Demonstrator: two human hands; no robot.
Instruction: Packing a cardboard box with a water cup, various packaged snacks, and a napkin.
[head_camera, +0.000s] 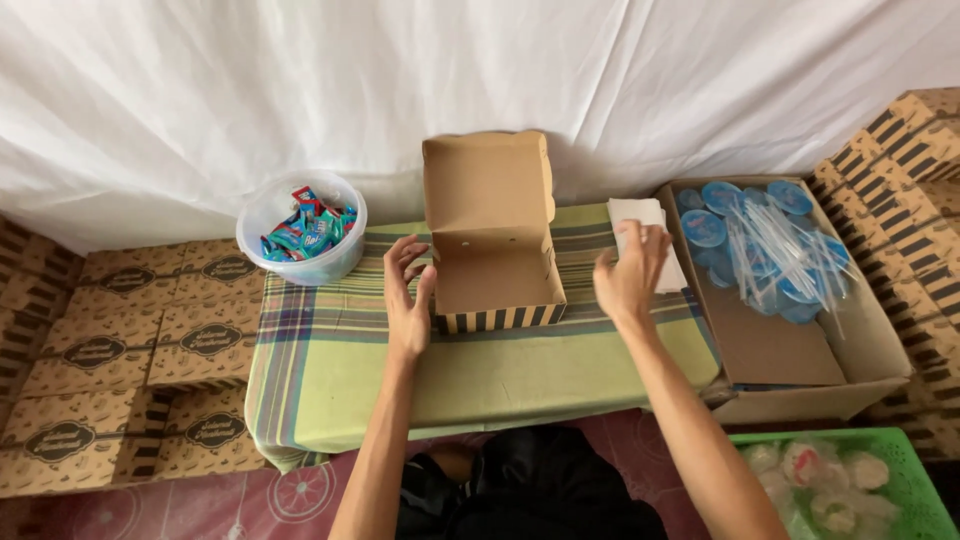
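An open brown cardboard box with a striped front and raised lid stands on a small table covered by a plaid cloth. My left hand hovers just left of the box, fingers spread, holding nothing. My right hand is to the right of the box, its fingers resting on a stack of white napkins; whether it grips one I cannot tell.
A clear plastic tub of small wrapped sweets sits at the table's back left. A large carton on the right holds blue-lidded cups and plastic straws. Closed printed boxes are stacked left and far right. A green basket of wrapped items sits lower right.
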